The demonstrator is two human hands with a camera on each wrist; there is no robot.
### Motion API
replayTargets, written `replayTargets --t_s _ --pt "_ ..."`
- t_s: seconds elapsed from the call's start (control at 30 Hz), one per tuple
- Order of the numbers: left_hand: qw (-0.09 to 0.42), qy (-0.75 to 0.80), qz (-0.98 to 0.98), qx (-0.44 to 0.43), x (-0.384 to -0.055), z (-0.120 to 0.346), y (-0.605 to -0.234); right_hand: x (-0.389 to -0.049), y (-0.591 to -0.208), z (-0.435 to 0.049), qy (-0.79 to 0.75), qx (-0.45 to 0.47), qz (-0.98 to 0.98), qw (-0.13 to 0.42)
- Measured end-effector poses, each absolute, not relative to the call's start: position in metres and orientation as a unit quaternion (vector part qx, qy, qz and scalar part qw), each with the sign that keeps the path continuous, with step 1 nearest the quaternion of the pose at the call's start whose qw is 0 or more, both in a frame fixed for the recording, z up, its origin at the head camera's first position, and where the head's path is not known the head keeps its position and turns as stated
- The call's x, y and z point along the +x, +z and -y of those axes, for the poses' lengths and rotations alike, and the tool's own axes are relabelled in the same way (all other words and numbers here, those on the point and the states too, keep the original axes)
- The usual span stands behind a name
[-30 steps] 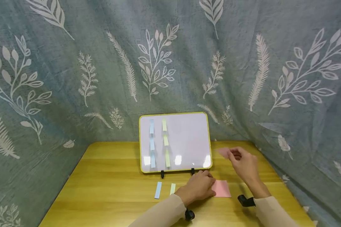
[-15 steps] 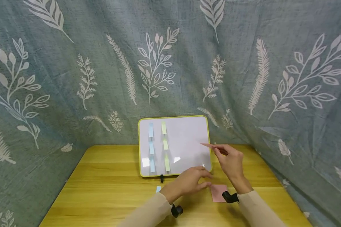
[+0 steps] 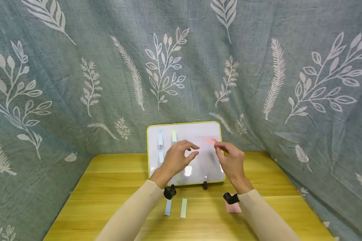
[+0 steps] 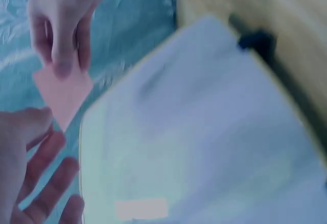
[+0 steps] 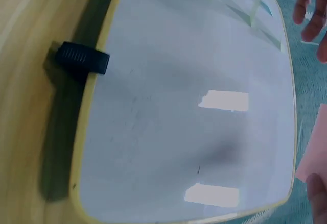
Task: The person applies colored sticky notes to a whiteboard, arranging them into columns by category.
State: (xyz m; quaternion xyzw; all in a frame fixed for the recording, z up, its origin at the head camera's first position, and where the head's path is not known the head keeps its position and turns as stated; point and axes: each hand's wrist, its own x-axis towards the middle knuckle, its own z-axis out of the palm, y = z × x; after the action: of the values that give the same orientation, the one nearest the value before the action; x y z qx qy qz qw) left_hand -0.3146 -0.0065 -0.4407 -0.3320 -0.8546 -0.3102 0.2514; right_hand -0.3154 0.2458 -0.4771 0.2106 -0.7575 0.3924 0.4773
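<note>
My right hand [image 3: 232, 160] pinches a pink sticky note [image 4: 64, 94] by one edge, in front of the right part of a yellow-rimmed whiteboard [image 3: 196, 130]. The note is blurred in the head view; in the left wrist view it hangs with a corner downward. Just left of it my left hand [image 3: 179, 159] is raised, thumb and fingers spread apart with nothing between them. Its fingertips are close to the note's corner. Blue strips [image 3: 161, 137] and green strips [image 3: 174, 135] are stuck on the board's left side, several of them hidden behind my left hand.
Black feet [image 3: 205, 185] hold up the board. On the wooden table [image 3: 108, 201] before it lie a blue strip pad [image 3: 168, 208], a green strip pad [image 3: 183, 208] and a pink note pad [image 3: 233, 208], partly covered by the right wrist camera. A patterned curtain [image 3: 196, 83] stands behind.
My right hand has carried the pink note left and up, from beside the board to in front of it. My left hand has left the pink pad and risen to the board.
</note>
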Motion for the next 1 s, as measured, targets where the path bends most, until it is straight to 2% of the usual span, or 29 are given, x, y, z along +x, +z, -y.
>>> replayTargets --t_s 0.13,0.4,0.63,0.8,1.0 --pt "0.277 -0.309 0.867 -0.276 -0.333 0.023 -0.429 -0.327 -0.476 -0.234 0.367 0.229 0.757 0.49" --pt "0.279 -0.338 0.876 -0.2 -0.357 0.041 -0.42 -0.342 -0.471 -0.206 0.346 0.224 0.77 0.488" --pt "0.311 -0.328 0.873 -0.185 -0.37 0.042 -0.419 -0.35 -0.475 -0.19 0.347 0.216 0.759 0.506" --pt "0.328 -0.322 0.869 -0.185 -0.384 0.037 -0.419 -0.357 -0.477 -0.183 0.36 0.213 0.759 0.5" --pt "0.348 -0.308 0.868 -0.176 -0.414 0.033 -0.436 -0.362 -0.48 -0.175 0.36 0.215 0.762 0.492"
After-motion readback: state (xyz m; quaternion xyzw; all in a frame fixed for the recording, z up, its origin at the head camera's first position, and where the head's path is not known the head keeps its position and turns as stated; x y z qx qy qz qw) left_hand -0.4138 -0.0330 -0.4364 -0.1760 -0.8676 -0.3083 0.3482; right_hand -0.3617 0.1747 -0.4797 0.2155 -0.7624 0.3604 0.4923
